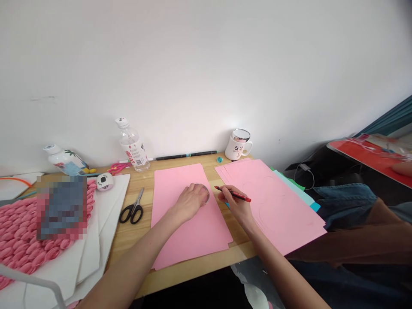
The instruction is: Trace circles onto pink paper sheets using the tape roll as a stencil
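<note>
A pink paper stack lies flat on the wooden table in front of me. On its upper right part, my left hand has its fingers curled over a small round object with a thin dark rim, pressed to the paper; my fingers hide much of it. Just right of that stack, my right hand grips a red pen, its tip pointing left toward the round object. Beneath my right wrist and beyond it lies a second pink paper stack, marked with faint round outlines.
Black-handled scissors lie left of the paper. Along the wall stand a clear bottle and a white mug, with a long black pen between them. At left, pink braided material rests on white boards.
</note>
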Tool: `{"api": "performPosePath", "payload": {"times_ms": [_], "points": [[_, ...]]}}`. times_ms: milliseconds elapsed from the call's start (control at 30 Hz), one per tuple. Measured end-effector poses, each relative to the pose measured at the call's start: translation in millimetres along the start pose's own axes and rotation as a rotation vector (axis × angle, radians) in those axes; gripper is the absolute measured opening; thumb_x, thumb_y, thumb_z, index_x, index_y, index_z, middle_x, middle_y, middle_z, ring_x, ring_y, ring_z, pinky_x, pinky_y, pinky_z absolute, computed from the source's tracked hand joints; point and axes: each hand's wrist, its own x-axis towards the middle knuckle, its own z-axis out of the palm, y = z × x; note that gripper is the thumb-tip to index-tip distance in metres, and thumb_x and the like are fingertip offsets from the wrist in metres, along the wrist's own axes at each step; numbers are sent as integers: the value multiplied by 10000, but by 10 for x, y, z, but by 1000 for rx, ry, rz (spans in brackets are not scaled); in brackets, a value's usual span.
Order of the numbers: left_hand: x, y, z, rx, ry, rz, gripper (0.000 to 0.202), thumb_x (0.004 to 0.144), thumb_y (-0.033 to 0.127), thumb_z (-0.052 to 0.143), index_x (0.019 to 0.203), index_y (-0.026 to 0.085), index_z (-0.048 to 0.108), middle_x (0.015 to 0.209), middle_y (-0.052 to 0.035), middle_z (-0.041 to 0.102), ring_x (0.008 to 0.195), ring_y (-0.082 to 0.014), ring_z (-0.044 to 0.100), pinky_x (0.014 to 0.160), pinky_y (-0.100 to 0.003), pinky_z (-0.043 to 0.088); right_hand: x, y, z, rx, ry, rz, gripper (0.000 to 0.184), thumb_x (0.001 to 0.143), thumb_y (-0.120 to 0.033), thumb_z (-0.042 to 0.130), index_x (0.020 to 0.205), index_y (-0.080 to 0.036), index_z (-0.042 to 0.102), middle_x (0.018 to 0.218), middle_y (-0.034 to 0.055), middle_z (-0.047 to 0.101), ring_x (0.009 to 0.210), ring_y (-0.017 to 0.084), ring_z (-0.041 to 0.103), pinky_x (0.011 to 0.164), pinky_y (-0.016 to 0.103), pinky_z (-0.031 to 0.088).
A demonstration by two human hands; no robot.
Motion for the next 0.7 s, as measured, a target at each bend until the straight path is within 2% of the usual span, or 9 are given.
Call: {"api": "performPosePath", "payload": {"times_ms": [133, 333, 500, 700], "points": [[11, 25, -27, 5, -26, -18, 110, 898, 160, 467, 940, 204, 558, 1077, -63, 560, 919, -212, 469, 795, -334, 418, -116, -14, 25, -67, -19, 25, 283, 817, -422, 534, 812, -193, 700, 812, 63, 713, 764, 209, 657, 684, 307, 526], [27, 59, -57, 8, -74, -55, 112, 873, 135, 485, 899, 202, 570, 1054, -62, 561, 915, -217, 465, 769, -327, 407, -118, 72, 54, -80, -29, 54, 305, 809, -436, 537, 799, -179, 701, 742, 58, 694, 671, 191, 621, 621, 297, 495], [39, -6, -46, 9, -70, 1, 247, 862, 49, 403, 932, 213, 573, 1072, -55, 561, 837, -186, 460, 741, -306, 395, -81, 147, 55, -113, -55, 50, 332, 813, -462, 539, 841, -183, 717, 757, 61, 706, 667, 195, 619, 613, 298, 496], [105, -95, 20, -24, -27, 32, 196, 886, 129, 425, 867, 220, 598, 1016, -48, 568, 840, -180, 456, 767, -309, 382, -203, 100, 44, -160, -53, 2, 342, 821, -442, 540, 853, -156, 726, 745, 74, 716, 681, 203, 637, 614, 290, 497]]}}
